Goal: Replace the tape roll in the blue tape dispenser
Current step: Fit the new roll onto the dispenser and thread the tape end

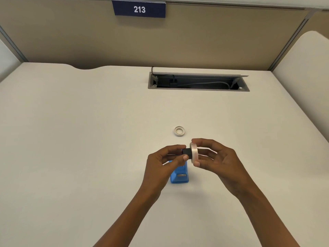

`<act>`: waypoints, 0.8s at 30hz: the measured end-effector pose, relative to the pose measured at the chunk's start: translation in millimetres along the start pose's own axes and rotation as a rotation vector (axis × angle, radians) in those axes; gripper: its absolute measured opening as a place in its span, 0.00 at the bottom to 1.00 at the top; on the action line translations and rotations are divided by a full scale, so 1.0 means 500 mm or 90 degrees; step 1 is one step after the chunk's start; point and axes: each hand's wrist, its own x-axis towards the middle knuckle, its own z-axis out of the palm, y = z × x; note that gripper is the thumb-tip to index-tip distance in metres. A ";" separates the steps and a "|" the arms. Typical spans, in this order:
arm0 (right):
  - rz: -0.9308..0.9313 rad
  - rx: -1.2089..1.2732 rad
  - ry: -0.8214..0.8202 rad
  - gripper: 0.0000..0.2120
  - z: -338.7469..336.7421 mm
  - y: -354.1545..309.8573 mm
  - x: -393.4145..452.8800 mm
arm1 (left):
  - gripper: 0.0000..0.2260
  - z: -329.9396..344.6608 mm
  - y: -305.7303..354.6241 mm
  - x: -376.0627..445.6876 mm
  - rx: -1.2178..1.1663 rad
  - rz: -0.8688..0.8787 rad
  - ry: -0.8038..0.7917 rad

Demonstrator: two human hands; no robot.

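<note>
Fitting the new tape roll (pixel 194 152) onto the black spindle (pixel 187 152) is the step you are carrying out, judging by how the parts are meeting above the blue tape dispenser (pixel 179 175). Your left hand (pixel 164 162) is closing its thumb and fingertips on the spindle, while your right hand (pixel 216 158) is pinching the roll by its rim, forefinger on top and thumb beneath. Both hands are holding their parts just above the dispenser, which is resting on the surface (pixel 89 139) partly hidden under your left hand.

To seat the roll well, you are best keeping the spindle axis in line with the roll's bore and pushing straight, without tilting. Whether the spindle is already fully through the bore cannot be told from this view. Checking which way the tape unwinds before dropping the assembly into the dispenser is advisable.

An emptied core ring (pixel 179 131) is lying beyond the dispenser, apart from your hands, so it is not obstructing you. An open cable trough (pixel 198 81) is sitting well beyond the dispenser near the rear partition; keep small parts away from it. Bare surface is extending widely to either side of the dispenser, giving free room for lowering the assembly.
</note>
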 end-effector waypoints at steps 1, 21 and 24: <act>-0.001 -0.002 -0.002 0.25 0.002 -0.001 0.000 | 0.09 -0.001 0.001 0.001 -0.004 -0.003 0.003; -0.037 0.001 -0.015 0.23 0.010 0.002 0.009 | 0.11 -0.003 0.007 0.001 -0.034 0.000 -0.027; -0.041 -0.007 -0.011 0.22 0.012 0.004 0.009 | 0.11 -0.003 0.006 0.000 -0.009 0.014 -0.033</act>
